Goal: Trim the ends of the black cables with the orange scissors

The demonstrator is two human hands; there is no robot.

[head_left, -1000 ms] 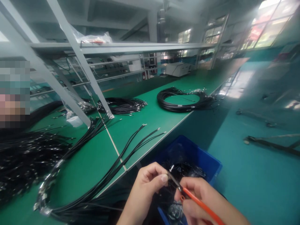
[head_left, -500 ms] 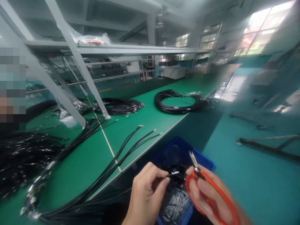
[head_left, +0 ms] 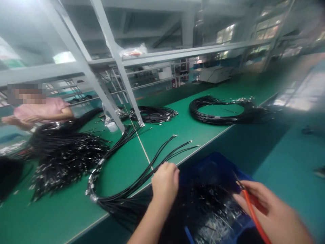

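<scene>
At the bench edge my left hand (head_left: 165,183) is curled closed over the near ends of a bundle of thin black cables (head_left: 119,195). Its fingertips face away, so what lies inside them is hidden. Metal tips show on the cable ends, and clear plastic wraps the bend of the bundle. My right hand (head_left: 271,206) grips orange-handled scissors (head_left: 250,206), blades pointing up and left, above a blue bin (head_left: 215,161). Inside the bin are black cable scraps (head_left: 210,196) and pale clear plastic bits (head_left: 215,225).
Coiled black cables (head_left: 215,120) lie farther along the green bench (head_left: 167,130), with another coil (head_left: 157,113) behind the rack post (head_left: 124,78). A large cable heap (head_left: 71,152) sits on the left, where a person in a pink top (head_left: 48,110) stands across the bench.
My left hand has moved from beside the scissors, where it pinched a metal-tipped black cable end, to the bundle at the bench edge. The scissors moved right. The view turned left.
</scene>
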